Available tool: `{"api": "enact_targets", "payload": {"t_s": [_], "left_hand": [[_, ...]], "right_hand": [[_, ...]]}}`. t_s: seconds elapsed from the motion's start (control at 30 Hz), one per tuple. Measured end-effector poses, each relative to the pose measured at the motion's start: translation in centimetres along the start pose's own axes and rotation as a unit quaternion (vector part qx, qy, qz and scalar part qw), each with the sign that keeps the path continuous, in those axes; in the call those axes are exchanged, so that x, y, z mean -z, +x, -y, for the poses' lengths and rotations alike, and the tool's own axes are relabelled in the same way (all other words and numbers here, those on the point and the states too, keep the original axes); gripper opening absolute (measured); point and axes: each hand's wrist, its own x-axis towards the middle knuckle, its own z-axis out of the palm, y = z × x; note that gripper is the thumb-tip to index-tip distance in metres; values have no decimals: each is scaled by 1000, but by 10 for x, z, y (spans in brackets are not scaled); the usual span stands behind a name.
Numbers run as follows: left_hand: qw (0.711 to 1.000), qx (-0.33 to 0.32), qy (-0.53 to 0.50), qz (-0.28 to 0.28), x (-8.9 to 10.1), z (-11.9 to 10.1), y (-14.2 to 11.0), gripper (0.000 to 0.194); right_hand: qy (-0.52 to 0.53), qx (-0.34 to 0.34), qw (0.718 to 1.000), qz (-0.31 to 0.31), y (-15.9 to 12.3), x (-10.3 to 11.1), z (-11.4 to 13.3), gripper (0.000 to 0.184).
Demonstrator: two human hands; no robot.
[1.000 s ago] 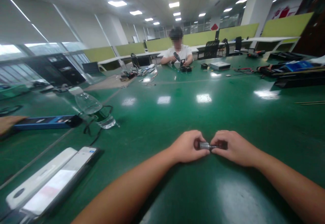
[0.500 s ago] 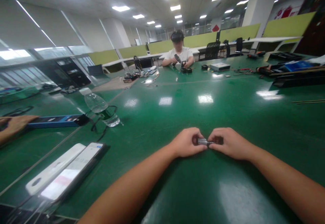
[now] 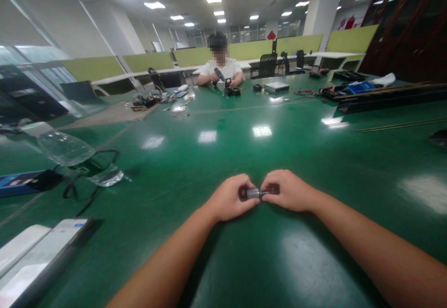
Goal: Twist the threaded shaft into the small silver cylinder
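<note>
In the middle of the head view, my left hand [image 3: 233, 197] is closed around a small silver metal cylinder [image 3: 253, 193] with a darker end inside my palm. My right hand [image 3: 288, 190] comes from the other side, its thumb and forefinger pinched on the thin dark shaft [image 3: 266, 192] at the cylinder's right end. The two hands are close together, just above or on the green table [image 3: 230, 247]. The cylinder lies roughly level, and my fingers hide part of it. Its exact kind is too small to make out.
On the left stand a clear water bottle [image 3: 66, 149], tilted by the view, a phone [image 3: 45, 259] with its screen lit and a blue box [image 3: 21, 183]. Across the table sits a person [image 3: 220, 70] holding a dark tool. Long dark channels [image 3: 380, 99] lie at the right.
My view has turned to the right, so bottle, phone and co-worker sit further left, and a hand at the left edge has left the picture. Both my hands keep their hold.
</note>
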Motion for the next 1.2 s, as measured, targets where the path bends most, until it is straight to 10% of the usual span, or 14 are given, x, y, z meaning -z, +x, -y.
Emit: {"api": "enact_targets", "payload": {"t_s": [1.2], "left_hand": [[999,14,7,34,6,4,5,18]], "right_hand": [[-12,-14,1000,22,-1,8,-4,11]]}}
